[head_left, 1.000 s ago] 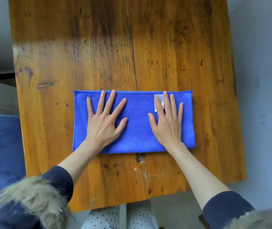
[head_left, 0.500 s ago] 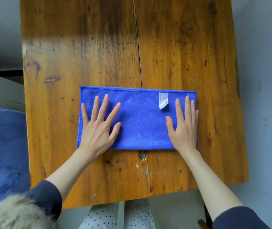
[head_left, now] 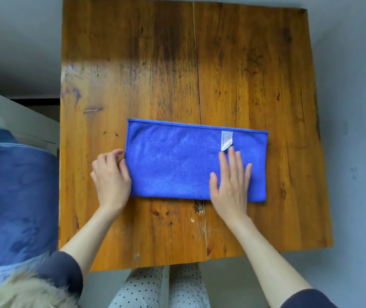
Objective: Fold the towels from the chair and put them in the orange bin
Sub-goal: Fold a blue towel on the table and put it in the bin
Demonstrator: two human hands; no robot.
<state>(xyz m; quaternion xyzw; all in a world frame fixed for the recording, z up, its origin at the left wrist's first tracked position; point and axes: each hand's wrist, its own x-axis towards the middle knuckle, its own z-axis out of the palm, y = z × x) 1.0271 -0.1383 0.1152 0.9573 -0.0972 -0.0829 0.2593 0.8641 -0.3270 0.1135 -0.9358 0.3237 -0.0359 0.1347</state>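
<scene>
A blue towel [head_left: 177, 165], folded into a long rectangle with a white label [head_left: 226, 140] near its far right, lies on the wooden table [head_left: 155, 63]. My left hand [head_left: 111, 174] is at the towel's left edge, where its curled fingers and thumb pinch the edge. Further right, my right hand [head_left: 230, 181] presses flat on the towel just below the label, fingers straight. The orange bin is not in view.
More blue cloth [head_left: 15, 196] lies left of the table, beside a white surface [head_left: 22, 121]. Grey floor surrounds the table. The table's near edge runs just above my dotted trousers [head_left: 155, 287].
My left hand slid off the towel's top to its left edge and curled there. My right hand shifted inward from the right end. The view moved, so the towel sits further right.
</scene>
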